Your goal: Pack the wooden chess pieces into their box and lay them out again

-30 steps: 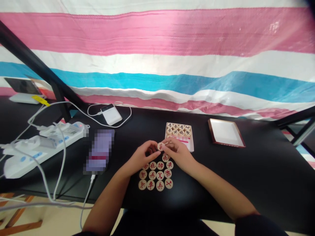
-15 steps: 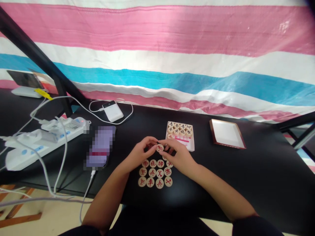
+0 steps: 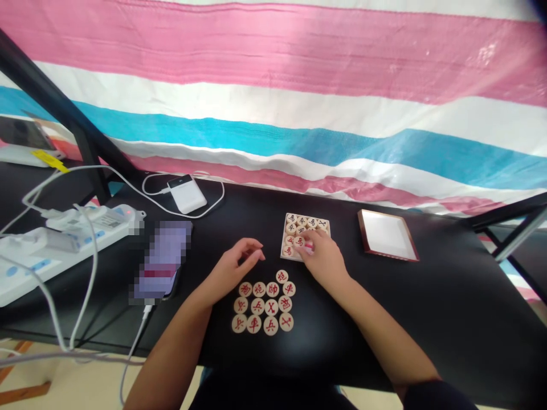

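Right hand (image 3: pixel 304 246), centre of the frame and slightly right: I am pinching one round game piece (image 3: pixel 299 242) between thumb and fingers, the grip closed, and am holding it over the white box (image 3: pixel 282 244). The box is sitting just right of centre, several black-marked pieces (image 3: pixel 292 218) filling its far rows and red-marked ones lying at its near left corner; my hand is hiding part of the rest. Left hand (image 3: pixel 237 267), centre: I am keeping it empty, fingers curved, thumb and forefinger parted by a small gap, near the loose pieces. Loose pieces (image 3: pixel 271 307), lower centre: thirteen, red characters facing up, twelve lying in three rows of four and one sitting above the top row. Shallow tray (image 3: pixel 391 234), right of the box and well apart: it is showing a white inside and a reddish-brown edge. Left of the frame: a phone (image 3: pixel 160 262), its screen blurred, is lying with a white cable plugged in; a white power bank (image 3: pixel 188 196) is resting beyond it; a white power strip (image 3: pixel 126 219) is carrying plugs. All are lying on the black table (image 3: pixel 448 319).
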`<state>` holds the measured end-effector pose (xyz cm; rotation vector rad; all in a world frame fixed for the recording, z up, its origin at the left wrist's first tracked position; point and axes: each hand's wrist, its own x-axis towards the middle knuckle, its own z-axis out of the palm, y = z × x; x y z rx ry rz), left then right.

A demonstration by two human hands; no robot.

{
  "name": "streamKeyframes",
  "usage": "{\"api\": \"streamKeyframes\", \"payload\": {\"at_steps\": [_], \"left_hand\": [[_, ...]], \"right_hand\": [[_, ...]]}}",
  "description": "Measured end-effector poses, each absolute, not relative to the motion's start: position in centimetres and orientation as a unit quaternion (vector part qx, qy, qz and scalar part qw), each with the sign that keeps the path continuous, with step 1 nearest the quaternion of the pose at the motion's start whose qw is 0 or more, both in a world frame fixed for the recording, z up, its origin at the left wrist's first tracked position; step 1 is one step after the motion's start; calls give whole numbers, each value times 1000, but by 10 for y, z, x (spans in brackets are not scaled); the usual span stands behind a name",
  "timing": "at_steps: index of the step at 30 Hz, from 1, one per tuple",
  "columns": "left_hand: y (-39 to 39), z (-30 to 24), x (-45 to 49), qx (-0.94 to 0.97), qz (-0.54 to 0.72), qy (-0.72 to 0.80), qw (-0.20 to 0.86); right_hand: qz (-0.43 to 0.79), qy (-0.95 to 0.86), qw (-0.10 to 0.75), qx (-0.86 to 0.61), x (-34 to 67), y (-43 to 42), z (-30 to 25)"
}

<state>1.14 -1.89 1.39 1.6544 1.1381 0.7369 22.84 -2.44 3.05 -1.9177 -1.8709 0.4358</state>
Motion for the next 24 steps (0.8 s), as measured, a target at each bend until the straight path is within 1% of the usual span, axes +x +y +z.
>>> {"api": "streamKeyframes", "payload": {"at_steps": [2,6,13,20,24], "left_hand": [[-18,14,10,678,299,471,479],[-18,14,10,689,288,473,467],[-19,16,10,708,255,473,458],[-19,18,11,715,233,472,461],[-19,17,11,722,223,476,450]], "right_hand": [[152,-673,178,-702,232,-21,26],[146,-667,164,-712,231,-20,19],[142,-676,179,-700,231,-18,17],[178,-691,199,-672,236,-14,16],[188,-692,190,-671,237,-13,16]]}}
